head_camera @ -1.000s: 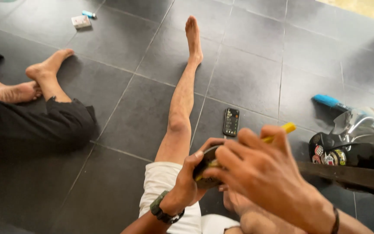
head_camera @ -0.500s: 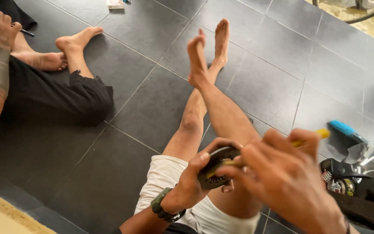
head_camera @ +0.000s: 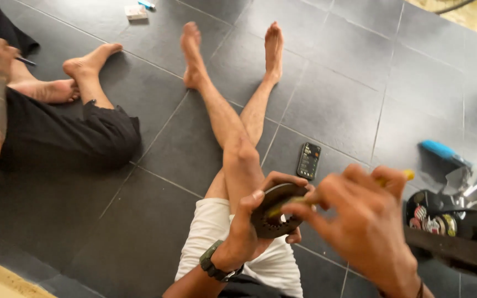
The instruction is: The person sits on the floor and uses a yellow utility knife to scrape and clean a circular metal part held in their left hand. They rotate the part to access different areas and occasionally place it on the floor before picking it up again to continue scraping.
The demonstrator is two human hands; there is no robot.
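Here, our left hand (head_camera: 249, 232) grips a dark round metal disc (head_camera: 276, 217), fingers curled around its rim. Our right hand (head_camera: 360, 226) pinches a yellow-handled tool (head_camera: 396, 177) against it; the work looks unfinished.

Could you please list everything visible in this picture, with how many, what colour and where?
Round metal disc: one, dark, held at the lap.
Yellow-handled tool: one, tip at the disc.
Phone: one, black, on the tiles beside the legs.
Small box: one, white, top of frame.
Lighter: one, blue, beside the box.
Open bag: one, black, right edge.
Blue item: one, above the bag.
Tiled floor: dark grey.
Seated person: one, black clothes, left.
Wristwatch: one, black, left wrist.
Left hand: grips the disc.
Right hand: holds the tool.
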